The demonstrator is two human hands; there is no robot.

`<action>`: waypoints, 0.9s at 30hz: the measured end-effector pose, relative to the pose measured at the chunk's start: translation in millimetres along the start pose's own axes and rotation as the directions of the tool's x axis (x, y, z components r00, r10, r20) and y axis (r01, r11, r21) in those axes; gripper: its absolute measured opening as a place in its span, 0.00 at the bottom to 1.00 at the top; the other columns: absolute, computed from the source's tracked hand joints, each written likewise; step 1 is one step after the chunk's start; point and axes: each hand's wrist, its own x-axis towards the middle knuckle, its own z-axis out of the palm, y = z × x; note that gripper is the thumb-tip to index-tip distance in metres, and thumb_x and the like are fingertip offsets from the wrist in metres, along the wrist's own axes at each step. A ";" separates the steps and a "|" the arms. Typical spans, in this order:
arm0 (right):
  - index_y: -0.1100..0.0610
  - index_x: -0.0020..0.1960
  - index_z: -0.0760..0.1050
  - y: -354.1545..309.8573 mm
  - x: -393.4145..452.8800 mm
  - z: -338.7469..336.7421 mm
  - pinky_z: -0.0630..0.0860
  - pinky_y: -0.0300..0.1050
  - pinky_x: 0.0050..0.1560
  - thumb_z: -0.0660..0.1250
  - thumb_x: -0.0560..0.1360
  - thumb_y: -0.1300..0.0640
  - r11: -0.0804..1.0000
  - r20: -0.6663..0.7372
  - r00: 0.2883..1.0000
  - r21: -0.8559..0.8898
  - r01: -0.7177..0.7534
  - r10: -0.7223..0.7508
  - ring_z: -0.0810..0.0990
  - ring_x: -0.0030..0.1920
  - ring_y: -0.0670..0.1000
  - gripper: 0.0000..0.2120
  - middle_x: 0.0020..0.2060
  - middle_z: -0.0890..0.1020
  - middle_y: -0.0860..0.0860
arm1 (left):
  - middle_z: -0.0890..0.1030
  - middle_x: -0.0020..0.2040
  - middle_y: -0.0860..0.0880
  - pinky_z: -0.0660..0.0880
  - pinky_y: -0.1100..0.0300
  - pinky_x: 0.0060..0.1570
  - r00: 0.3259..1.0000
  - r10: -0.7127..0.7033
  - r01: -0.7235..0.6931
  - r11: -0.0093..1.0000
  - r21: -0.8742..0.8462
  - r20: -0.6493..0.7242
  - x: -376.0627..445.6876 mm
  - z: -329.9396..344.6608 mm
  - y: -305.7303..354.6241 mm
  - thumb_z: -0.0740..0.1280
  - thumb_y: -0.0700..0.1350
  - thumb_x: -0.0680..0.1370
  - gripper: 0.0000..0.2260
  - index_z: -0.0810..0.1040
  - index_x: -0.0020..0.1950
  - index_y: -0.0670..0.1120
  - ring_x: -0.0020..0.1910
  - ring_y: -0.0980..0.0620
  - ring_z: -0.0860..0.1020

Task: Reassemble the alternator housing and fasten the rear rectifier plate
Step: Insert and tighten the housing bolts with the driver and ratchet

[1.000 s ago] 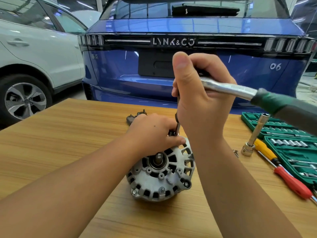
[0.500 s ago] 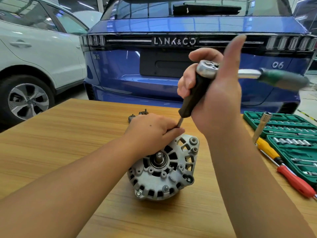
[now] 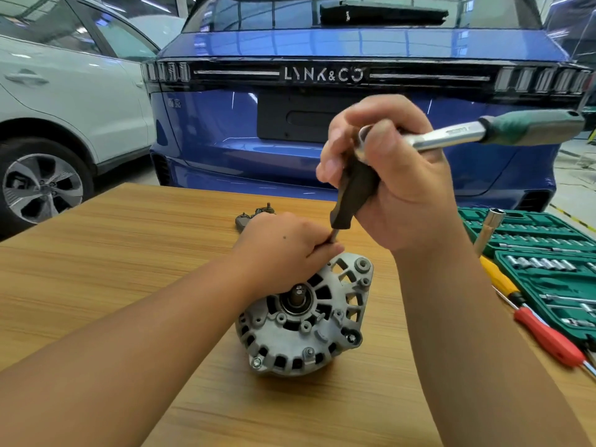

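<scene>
Here, one alternator (image 3: 306,321) lies on the wooden table (image 3: 96,269), with two screwdrivers (image 3: 532,321) beside one socket case (image 3: 548,259). The left hand (image 3: 283,250) rests on the alternator, fingers pinching the driver shaft (image 3: 333,235). The right hand (image 3: 396,179) grips the dark handle (image 3: 353,191) under one ratchet (image 3: 467,132).

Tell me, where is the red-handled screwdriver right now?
The red-handled screwdriver lies on the wooden table at the right, beside the green socket case.
</scene>
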 end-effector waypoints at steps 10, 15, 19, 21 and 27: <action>0.55 0.45 0.81 5.1 -1.3 18.9 0.75 0.44 0.38 0.73 0.73 0.63 0.999 -0.155 0.988 -0.030 0.017 -0.021 0.77 0.32 0.52 0.05 0.40 0.81 0.55 | 0.70 0.27 0.58 0.59 0.59 0.33 0.999 0.032 -0.034 0.998 -0.048 -0.027 -3.8 -1.6 -2.0 0.59 0.58 0.83 0.18 0.67 0.33 0.57 0.29 0.60 0.69; 0.60 0.48 0.75 9.4 -1.5 33.3 0.75 0.43 0.36 0.69 0.74 0.70 0.972 -0.258 0.954 -0.209 0.102 -0.156 0.77 0.32 0.49 0.08 0.38 0.79 0.55 | 0.68 0.27 0.57 0.56 0.60 0.31 0.997 0.053 -0.057 0.995 -0.082 -0.050 -5.7 -2.7 -2.3 0.56 0.60 0.81 0.18 0.64 0.33 0.57 0.27 0.62 0.66; 0.59 0.49 0.75 11.3 -1.1 36.8 0.74 0.44 0.35 0.68 0.75 0.71 0.940 -0.265 0.937 -0.310 0.142 -0.229 0.76 0.32 0.49 0.09 0.37 0.78 0.54 | 0.67 0.26 0.58 0.55 0.60 0.30 0.998 0.041 -0.046 0.994 -0.097 -0.050 -6.2 -4.4 -1.7 0.53 0.61 0.78 0.17 0.61 0.30 0.58 0.27 0.63 0.65; 0.58 0.47 0.76 8.8 0.1 34.0 0.74 0.44 0.35 0.69 0.75 0.68 0.952 -0.269 0.945 -0.288 0.105 -0.186 0.76 0.32 0.51 0.06 0.36 0.79 0.54 | 0.69 0.27 0.57 0.58 0.58 0.32 0.998 0.009 -0.013 0.998 -0.068 -0.054 -6.5 -1.4 -2.4 0.53 0.61 0.78 0.17 0.64 0.32 0.56 0.28 0.61 0.67; 0.53 0.50 0.80 2.9 -0.9 21.1 0.73 0.45 0.38 0.70 0.78 0.49 0.999 -0.221 0.975 -0.041 -0.033 0.024 0.75 0.32 0.52 0.08 0.37 0.82 0.53 | 0.77 0.34 0.55 0.73 0.53 0.43 0.997 -0.055 0.054 0.998 -0.010 -0.049 -8.1 3.0 -7.0 0.54 0.62 0.82 0.18 0.76 0.44 0.55 0.36 0.55 0.75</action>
